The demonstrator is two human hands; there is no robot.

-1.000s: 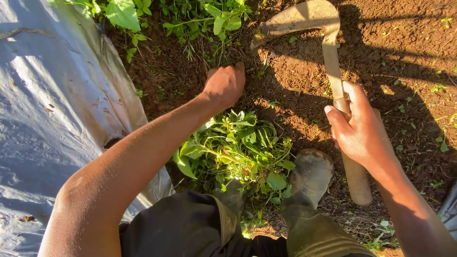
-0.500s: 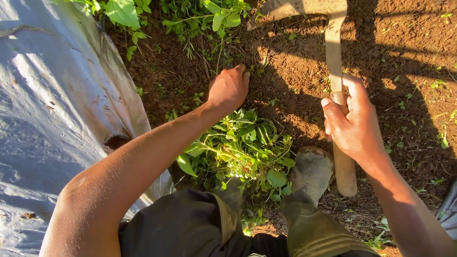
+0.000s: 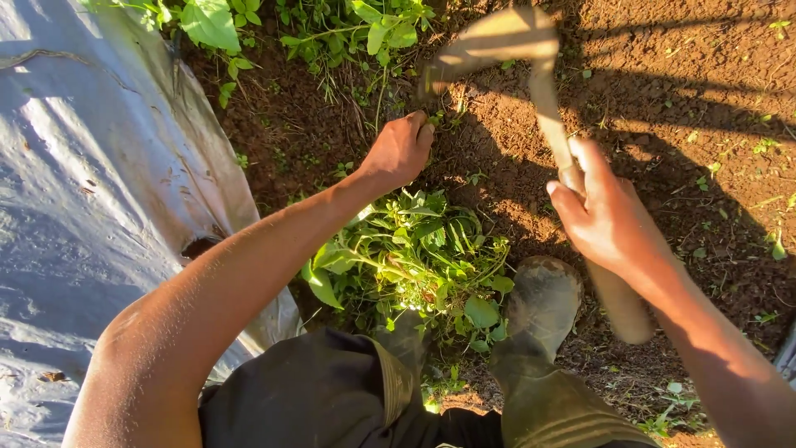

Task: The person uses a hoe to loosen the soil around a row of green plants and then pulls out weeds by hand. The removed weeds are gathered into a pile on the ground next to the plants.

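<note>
Bare reddish soil [image 3: 663, 91] is worked: weeds [image 3: 377, 37] are gripped by the left hand [image 3: 400, 149], a short hoe [image 3: 531, 75] is clasped in the right hand [image 3: 604, 217].

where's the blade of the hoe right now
The hoe blade is at the top centre of the head view, over bare soil just right of the leafy weeds, ahead of the left hand.

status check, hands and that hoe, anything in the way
Left hand closed on weed stems at soil. Right hand gripping hoe, blade near the left fingers. Pulled weeds piled by boot.
</note>
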